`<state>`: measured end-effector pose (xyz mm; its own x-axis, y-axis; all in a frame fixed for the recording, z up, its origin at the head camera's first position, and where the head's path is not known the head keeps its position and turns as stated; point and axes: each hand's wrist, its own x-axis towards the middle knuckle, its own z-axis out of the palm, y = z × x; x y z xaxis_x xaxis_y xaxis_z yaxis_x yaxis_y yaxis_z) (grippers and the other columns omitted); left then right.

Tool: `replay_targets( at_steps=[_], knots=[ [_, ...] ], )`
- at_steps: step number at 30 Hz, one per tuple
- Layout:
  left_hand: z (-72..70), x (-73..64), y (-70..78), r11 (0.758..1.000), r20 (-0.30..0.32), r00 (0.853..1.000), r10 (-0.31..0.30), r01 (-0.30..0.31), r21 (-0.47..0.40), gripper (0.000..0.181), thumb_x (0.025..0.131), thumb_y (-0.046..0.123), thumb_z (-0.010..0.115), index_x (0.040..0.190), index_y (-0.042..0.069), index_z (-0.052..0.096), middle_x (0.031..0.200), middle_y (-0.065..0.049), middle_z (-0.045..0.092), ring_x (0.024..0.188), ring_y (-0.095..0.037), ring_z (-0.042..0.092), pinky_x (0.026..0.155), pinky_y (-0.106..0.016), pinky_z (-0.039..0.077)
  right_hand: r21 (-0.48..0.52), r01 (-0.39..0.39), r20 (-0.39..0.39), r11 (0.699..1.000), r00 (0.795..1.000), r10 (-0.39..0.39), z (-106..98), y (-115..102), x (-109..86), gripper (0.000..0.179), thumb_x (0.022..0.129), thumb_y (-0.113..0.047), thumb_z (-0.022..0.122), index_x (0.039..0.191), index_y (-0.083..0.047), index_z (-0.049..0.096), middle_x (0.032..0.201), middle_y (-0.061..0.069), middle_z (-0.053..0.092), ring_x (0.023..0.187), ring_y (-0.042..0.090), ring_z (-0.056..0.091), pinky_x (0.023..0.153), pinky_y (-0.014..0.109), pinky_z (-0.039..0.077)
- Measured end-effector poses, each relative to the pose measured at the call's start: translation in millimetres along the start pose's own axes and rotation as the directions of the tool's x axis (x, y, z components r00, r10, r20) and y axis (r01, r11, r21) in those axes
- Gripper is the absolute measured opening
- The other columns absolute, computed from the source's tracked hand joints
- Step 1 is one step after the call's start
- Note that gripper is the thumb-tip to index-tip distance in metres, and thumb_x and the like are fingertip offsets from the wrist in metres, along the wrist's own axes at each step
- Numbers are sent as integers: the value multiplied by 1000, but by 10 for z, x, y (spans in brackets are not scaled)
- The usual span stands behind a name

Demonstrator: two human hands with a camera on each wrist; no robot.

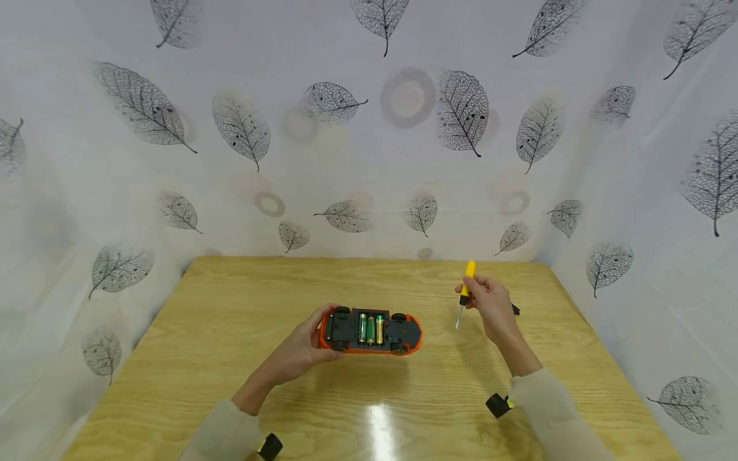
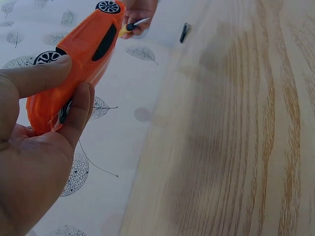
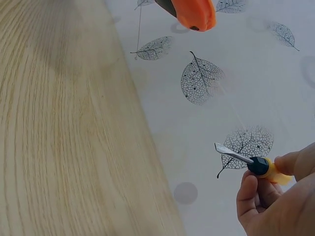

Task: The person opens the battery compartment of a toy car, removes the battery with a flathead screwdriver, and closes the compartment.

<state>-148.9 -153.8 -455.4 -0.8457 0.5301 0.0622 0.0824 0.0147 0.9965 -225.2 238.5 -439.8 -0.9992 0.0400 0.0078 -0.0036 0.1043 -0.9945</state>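
Observation:
An orange toy car (image 1: 405, 334) is held upside down above the table, its dark underside toward the head camera. Several batteries (image 1: 371, 329) lie side by side in its uncovered battery compartment. My left hand (image 1: 298, 349) grips the car by its left end, thumb on one side and fingers on the other, as the left wrist view also shows. To the right of the car, my right hand (image 1: 492, 307) pinches a screwdriver (image 1: 467, 284) by its yellow handle. The metal shaft with a flat tip (image 3: 231, 153) points down, apart from the car.
A small black piece (image 1: 516, 310) lies on the wooden table (image 1: 242, 288) behind my right hand; the left wrist view shows it as a narrow dark part (image 2: 185, 33). A leaf-patterned white curtain (image 1: 346, 160) encloses the table's back and sides.

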Motion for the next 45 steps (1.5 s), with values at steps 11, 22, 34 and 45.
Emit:
replay_targets(
  at_steps=[11,22,34,45],
  knots=[
    [-6,-8,-31,1000,2,1000,12,-12,17,86,91,-14,68,160,2,20,155,-31,31,129,-42,54,95,-34,57,-29,-56,-44,998,998,55,-43,169,25,42,107,-33,58,126,5,57,104,7,73,81,10,62,70,21,55],
    [1,-22,-20,1000,-7,1000,-2,2,-1,87,90,-15,69,160,2,21,157,-28,30,131,-42,53,95,-33,57,-128,-106,-92,986,991,95,-37,250,21,43,108,-32,58,128,6,58,104,6,74,82,11,62,78,30,58],
    [-20,-31,-30,1000,8,1000,17,-17,7,87,92,-10,70,160,0,18,156,-32,29,128,-39,56,94,-34,57,-204,-108,-109,973,990,87,-53,415,68,43,107,-29,59,128,9,60,110,18,74,76,10,62,71,27,58],
    [-24,-30,-23,1000,-1,1000,-6,6,-4,89,91,-9,71,161,1,18,155,-28,32,127,-39,57,93,-34,58,-307,-148,-124,940,986,114,-41,554,121,38,106,-25,61,120,9,65,98,14,70,71,15,61,61,28,57]
  ],
)
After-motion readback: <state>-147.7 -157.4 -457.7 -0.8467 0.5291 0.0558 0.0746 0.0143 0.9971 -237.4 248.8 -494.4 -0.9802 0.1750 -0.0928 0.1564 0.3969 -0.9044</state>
